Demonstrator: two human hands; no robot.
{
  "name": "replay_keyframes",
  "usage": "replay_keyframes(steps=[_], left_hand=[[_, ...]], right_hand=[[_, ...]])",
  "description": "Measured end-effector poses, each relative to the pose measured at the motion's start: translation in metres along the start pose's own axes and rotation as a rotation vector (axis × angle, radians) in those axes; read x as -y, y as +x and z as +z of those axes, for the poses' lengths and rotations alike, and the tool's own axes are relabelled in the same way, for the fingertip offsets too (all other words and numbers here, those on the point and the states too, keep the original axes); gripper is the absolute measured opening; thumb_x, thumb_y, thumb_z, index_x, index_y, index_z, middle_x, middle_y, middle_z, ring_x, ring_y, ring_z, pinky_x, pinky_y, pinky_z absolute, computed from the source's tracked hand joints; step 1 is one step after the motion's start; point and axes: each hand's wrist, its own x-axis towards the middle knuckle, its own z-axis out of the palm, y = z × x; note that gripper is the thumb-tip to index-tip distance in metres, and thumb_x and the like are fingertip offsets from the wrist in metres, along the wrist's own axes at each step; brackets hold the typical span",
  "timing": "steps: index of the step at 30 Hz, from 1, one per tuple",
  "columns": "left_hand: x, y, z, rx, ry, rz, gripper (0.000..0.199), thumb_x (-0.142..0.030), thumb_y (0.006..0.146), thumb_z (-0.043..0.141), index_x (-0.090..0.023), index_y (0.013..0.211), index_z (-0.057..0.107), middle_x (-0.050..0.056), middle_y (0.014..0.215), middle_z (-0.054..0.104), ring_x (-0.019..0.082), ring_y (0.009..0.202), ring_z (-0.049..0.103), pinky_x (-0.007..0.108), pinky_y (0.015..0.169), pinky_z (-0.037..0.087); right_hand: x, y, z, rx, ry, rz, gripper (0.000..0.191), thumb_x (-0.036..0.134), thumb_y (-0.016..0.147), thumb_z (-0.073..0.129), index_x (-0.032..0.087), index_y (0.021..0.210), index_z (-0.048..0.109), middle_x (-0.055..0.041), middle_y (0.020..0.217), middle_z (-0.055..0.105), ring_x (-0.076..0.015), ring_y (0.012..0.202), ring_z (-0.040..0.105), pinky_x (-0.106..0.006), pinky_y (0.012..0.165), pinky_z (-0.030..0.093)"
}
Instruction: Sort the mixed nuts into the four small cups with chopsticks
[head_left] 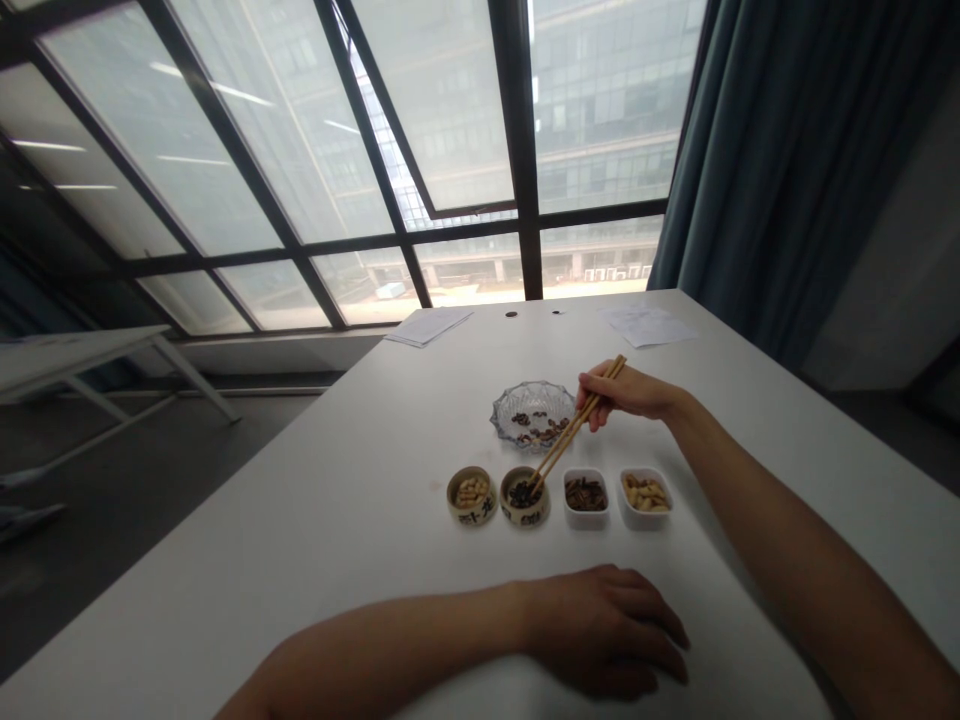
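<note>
My right hand (611,392) is closed around a pair of wooden chopsticks (574,428). Their tips reach down into a round cream bowl (525,517) of dark seeds (523,492); whether they pinch one I cannot tell. Left of it stands a matching round bowl (472,517) with peanuts (472,491). To the right are a white square dish (586,519) of brown, elongated pieces (585,494) and another white dish (646,519) of pale yellow pieces (645,492). Palm down on the table, my left hand (611,630) lies with fingers stretched out, in front of the dishes.
Behind the bowls sits a clear glass bowl (504,400) with mixed pieces inside. Papers (427,325) lie at the far left of the white table (360,480), and more papers (649,325) at the far right. Windows and a blue curtain (739,180) stand beyond.
</note>
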Motion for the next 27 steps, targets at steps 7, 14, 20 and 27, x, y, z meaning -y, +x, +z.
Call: replay_keyframes(steps=[7, 14, 20, 27], left_hand=[[0.0, 0.0, 0.0, 0.003, 0.0, 0.005, 0.038, -0.039, 0.097, 0.049, -0.017, 0.121, 0.069, 0.009, 0.135, 0.067, 0.021, 0.129, 0.061, 0.032, 0.123, 0.038], [-0.001, 0.0, -0.001, 0.008, -0.015, -0.022, 0.035, -0.038, 0.096, 0.051, -0.019, 0.12, 0.068, 0.009, 0.136, 0.067, 0.022, 0.131, 0.06, 0.034, 0.123, 0.038], [-0.001, -0.001, -0.001, 0.009, -0.013, -0.012, 0.037, -0.04, 0.097, 0.049, -0.018, 0.121, 0.068, 0.009, 0.137, 0.066, 0.022, 0.131, 0.06, 0.034, 0.124, 0.037], [0.0, 0.0, 0.0, 0.012, 0.001, -0.009, 0.038, -0.039, 0.097, 0.049, -0.018, 0.122, 0.068, 0.009, 0.138, 0.066, 0.021, 0.13, 0.06, 0.034, 0.123, 0.038]], right_hand=[[0.0, 0.003, -0.005, -0.181, 0.122, -0.144, 0.06, 0.069, 0.076, 0.081, 0.009, 0.076, 0.075, -0.0139, 0.065, 0.076, -0.0188, 0.053, 0.074, -0.02, 0.049, 0.058], [-0.004, 0.013, -0.012, -0.499, 0.142, -0.251, 0.051, 0.06, 0.091, 0.072, 0.012, 0.076, 0.075, -0.0131, 0.063, 0.075, -0.0183, 0.053, 0.074, -0.02, 0.047, 0.059], [-0.008, 0.013, -0.019, -0.506, -0.017, -0.186, 0.051, 0.059, 0.089, 0.075, 0.01, 0.073, 0.075, -0.0152, 0.063, 0.075, -0.0203, 0.052, 0.075, -0.022, 0.047, 0.061], [-0.016, 0.015, -0.025, -0.544, -0.056, -0.151, 0.047, 0.053, 0.09, 0.077, 0.011, 0.068, 0.074, -0.015, 0.061, 0.074, -0.0197, 0.048, 0.073, -0.021, 0.043, 0.06]])
